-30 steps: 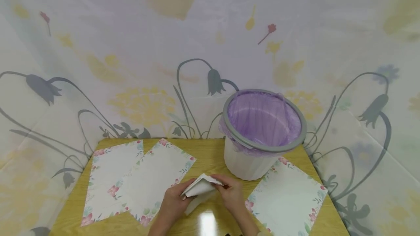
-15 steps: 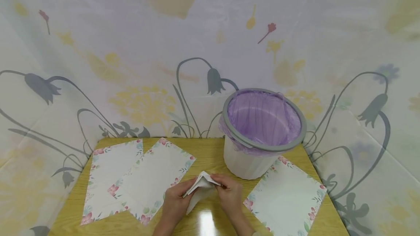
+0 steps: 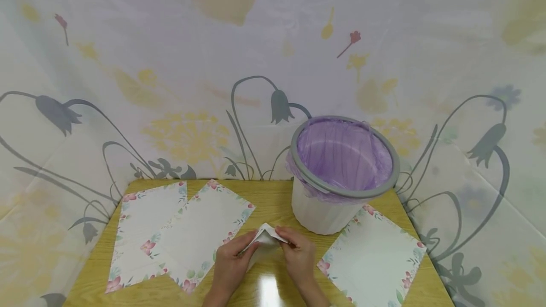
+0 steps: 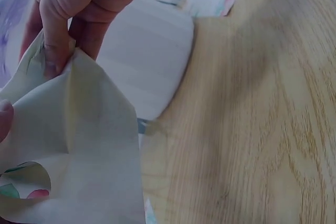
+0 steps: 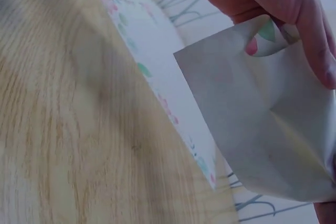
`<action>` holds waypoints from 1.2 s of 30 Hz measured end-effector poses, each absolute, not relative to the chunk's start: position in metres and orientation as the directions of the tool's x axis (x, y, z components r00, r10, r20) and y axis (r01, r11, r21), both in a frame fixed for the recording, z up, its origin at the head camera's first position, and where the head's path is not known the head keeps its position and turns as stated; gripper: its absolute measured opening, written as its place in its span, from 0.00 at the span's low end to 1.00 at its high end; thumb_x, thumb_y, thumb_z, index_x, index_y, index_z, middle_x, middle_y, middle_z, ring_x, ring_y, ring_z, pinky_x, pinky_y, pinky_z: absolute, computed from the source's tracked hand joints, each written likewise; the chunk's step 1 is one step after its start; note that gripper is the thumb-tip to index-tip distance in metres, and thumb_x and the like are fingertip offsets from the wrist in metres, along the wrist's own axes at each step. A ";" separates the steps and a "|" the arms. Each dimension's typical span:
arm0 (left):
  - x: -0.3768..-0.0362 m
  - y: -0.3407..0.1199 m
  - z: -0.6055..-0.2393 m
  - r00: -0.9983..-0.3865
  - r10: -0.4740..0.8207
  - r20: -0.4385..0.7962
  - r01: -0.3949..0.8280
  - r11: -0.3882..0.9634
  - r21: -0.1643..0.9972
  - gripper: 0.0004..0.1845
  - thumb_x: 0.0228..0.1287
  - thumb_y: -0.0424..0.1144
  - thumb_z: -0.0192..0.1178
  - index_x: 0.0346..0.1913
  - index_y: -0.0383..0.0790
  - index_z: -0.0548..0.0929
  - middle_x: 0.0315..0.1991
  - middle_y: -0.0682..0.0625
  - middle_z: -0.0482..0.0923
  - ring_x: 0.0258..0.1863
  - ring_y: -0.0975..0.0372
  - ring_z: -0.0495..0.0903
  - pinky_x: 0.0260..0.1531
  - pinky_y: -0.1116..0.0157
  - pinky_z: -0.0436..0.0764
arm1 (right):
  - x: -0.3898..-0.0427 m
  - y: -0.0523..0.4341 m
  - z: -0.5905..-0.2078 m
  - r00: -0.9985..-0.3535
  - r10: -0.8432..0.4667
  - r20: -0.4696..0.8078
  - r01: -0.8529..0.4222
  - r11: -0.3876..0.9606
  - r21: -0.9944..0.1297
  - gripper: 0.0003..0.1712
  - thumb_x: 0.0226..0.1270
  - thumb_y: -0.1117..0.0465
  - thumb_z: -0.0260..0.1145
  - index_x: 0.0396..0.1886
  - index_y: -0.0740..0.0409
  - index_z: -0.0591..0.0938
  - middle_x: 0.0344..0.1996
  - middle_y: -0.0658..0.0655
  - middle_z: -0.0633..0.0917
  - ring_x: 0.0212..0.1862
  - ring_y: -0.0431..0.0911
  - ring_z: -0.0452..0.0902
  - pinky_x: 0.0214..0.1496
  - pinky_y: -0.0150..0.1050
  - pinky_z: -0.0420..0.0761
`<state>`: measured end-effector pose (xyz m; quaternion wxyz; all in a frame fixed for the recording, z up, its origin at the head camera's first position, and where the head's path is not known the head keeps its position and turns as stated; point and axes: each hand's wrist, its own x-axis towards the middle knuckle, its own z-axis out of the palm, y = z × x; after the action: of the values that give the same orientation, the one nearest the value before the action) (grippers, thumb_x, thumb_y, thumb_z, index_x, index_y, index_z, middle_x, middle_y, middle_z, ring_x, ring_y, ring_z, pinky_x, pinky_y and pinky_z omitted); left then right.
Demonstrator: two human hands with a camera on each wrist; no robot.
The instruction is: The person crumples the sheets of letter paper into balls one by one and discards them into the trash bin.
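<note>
A folded white sheet of flower-edged paper (image 3: 265, 242) is held just above the wooden table (image 3: 273, 193) at its front middle. My left hand (image 3: 232, 262) pinches its left side and my right hand (image 3: 297, 252) pinches its right side. In the left wrist view the folded paper (image 4: 79, 150) fills the lower left, with fingers of the other hand (image 4: 58, 35) pinching its top corner. In the right wrist view the folded paper (image 5: 268, 124) hangs from fingers (image 5: 294, 9) at the upper right.
A white bin with a grey rim and purple liner (image 3: 343, 174) stands at the back right of the table. Two flat flower-edged sheets (image 3: 187, 236) lie overlapping on the left, and a third sheet (image 3: 375, 259) lies on the right, in front of the bin.
Both hands have drawn closer together and the folded paper between them has become narrower and more tightly folded. The flat sheets and the bin have not moved.
</note>
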<state>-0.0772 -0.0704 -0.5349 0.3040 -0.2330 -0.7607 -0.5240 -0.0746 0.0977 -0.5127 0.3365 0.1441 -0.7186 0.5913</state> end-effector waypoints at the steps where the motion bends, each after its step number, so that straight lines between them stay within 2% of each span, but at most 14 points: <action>1: -0.077 -0.071 -0.535 -0.709 0.029 0.704 0.668 0.347 0.658 0.18 0.50 0.24 0.74 0.47 0.32 0.89 0.42 0.43 0.87 0.40 0.52 0.88 0.45 0.73 0.81 | -0.075 0.098 -0.515 -0.740 0.190 0.645 -0.599 0.252 -0.761 0.16 0.40 0.90 0.70 0.30 0.75 0.87 0.33 0.68 0.88 0.39 0.48 0.87 0.40 0.26 0.82; 7: -0.080 -0.073 -0.538 -0.681 -0.025 0.732 0.665 0.398 0.632 0.19 0.45 0.19 0.73 0.43 0.36 0.90 0.40 0.46 0.88 0.38 0.54 0.88 0.43 0.73 0.82 | -0.078 0.099 -0.533 -0.782 0.164 0.601 -0.566 0.214 -0.796 0.18 0.41 0.90 0.70 0.34 0.73 0.88 0.36 0.67 0.88 0.44 0.42 0.86 0.42 0.26 0.82; 11: -0.082 -0.076 -0.538 -0.659 -0.045 0.751 0.669 0.422 0.612 0.19 0.45 0.19 0.72 0.42 0.37 0.91 0.37 0.45 0.88 0.35 0.55 0.88 0.45 0.75 0.80 | -0.079 0.101 -0.537 -0.824 0.101 0.557 -0.540 0.158 -0.827 0.18 0.46 0.86 0.71 0.39 0.74 0.87 0.39 0.69 0.87 0.47 0.42 0.85 0.39 0.31 0.84; 14: -0.084 -0.079 -0.538 -0.679 -0.045 0.733 0.648 0.433 0.627 0.18 0.46 0.19 0.72 0.42 0.38 0.91 0.37 0.48 0.88 0.36 0.57 0.88 0.48 0.76 0.79 | -0.077 0.106 -0.536 -0.849 -0.007 0.528 -0.526 0.087 -0.846 0.18 0.53 0.84 0.69 0.46 0.75 0.84 0.46 0.71 0.85 0.52 0.44 0.83 0.40 0.35 0.85; 17: -0.087 -0.084 -0.538 -0.698 -0.046 0.715 0.628 0.441 0.641 0.18 0.46 0.18 0.72 0.42 0.38 0.91 0.37 0.50 0.88 0.36 0.58 0.88 0.45 0.76 0.80 | -0.076 0.116 -0.534 -0.854 -0.172 0.491 -0.497 -0.007 -0.868 0.19 0.64 0.82 0.61 0.55 0.77 0.79 0.54 0.74 0.81 0.59 0.45 0.78 0.50 0.37 0.83; 20: -0.089 -0.089 -0.540 -0.716 -0.042 0.697 0.620 0.422 0.662 0.19 0.45 0.16 0.72 0.41 0.36 0.91 0.37 0.50 0.88 0.35 0.58 0.88 0.40 0.75 0.82 | -0.077 0.126 -0.531 -0.862 -0.325 0.388 -0.377 -0.098 -0.921 0.20 0.73 0.77 0.55 0.63 0.74 0.75 0.60 0.73 0.76 0.62 0.45 0.75 0.58 0.36 0.79; 22: -0.090 -0.091 -0.541 -0.733 -0.035 0.679 0.619 0.381 0.687 0.18 0.45 0.15 0.71 0.40 0.34 0.91 0.36 0.48 0.89 0.35 0.57 0.88 0.40 0.76 0.82 | -0.078 0.131 -0.529 -0.873 -0.379 0.307 -0.272 -0.142 -0.952 0.21 0.74 0.73 0.56 0.64 0.73 0.74 0.62 0.73 0.75 0.62 0.44 0.75 0.58 0.37 0.79; 25: -0.086 -0.090 -0.531 -0.762 -0.014 0.647 0.612 0.311 0.727 0.16 0.44 0.14 0.70 0.38 0.30 0.90 0.35 0.43 0.88 0.36 0.57 0.88 0.40 0.76 0.81 | -0.080 0.136 -0.528 -0.885 -0.405 0.231 -0.166 -0.190 -0.968 0.23 0.69 0.72 0.63 0.63 0.75 0.74 0.61 0.68 0.78 0.60 0.44 0.77 0.55 0.39 0.81; 27: -0.083 -0.089 -0.520 -0.767 0.005 0.641 0.619 0.266 0.739 0.15 0.44 0.13 0.69 0.37 0.28 0.89 0.35 0.40 0.87 0.36 0.56 0.88 0.41 0.76 0.81 | -0.080 0.137 -0.528 -0.889 -0.413 0.196 -0.105 -0.234 -0.967 0.27 0.64 0.72 0.68 0.61 0.78 0.74 0.59 0.65 0.80 0.57 0.48 0.79 0.52 0.42 0.83; 31: -0.078 -0.084 -0.504 -0.778 0.010 0.628 0.614 0.228 0.756 0.14 0.44 0.13 0.69 0.36 0.26 0.89 0.34 0.38 0.87 0.38 0.58 0.88 0.45 0.77 0.79 | -0.080 0.135 -0.529 -0.903 -0.401 0.154 -0.039 -0.281 -0.959 0.35 0.57 0.71 0.74 0.62 0.80 0.71 0.60 0.60 0.79 0.53 0.52 0.81 0.46 0.41 0.85; 36: -0.079 -0.077 -0.516 -0.781 -0.024 0.624 0.605 0.220 0.766 0.15 0.41 0.13 0.70 0.37 0.24 0.88 0.35 0.35 0.86 0.40 0.61 0.87 0.48 0.77 0.78 | -0.081 0.131 -0.531 -0.920 -0.347 0.183 -0.102 -0.239 -0.966 0.38 0.56 0.73 0.74 0.65 0.79 0.69 0.62 0.73 0.74 0.53 0.45 0.80 0.47 0.37 0.84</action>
<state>-0.0790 -0.0774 -0.5164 0.2654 -0.1975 -0.7345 -0.5924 -0.0805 0.1307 -0.5310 -0.0798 0.1835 -0.6115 0.7655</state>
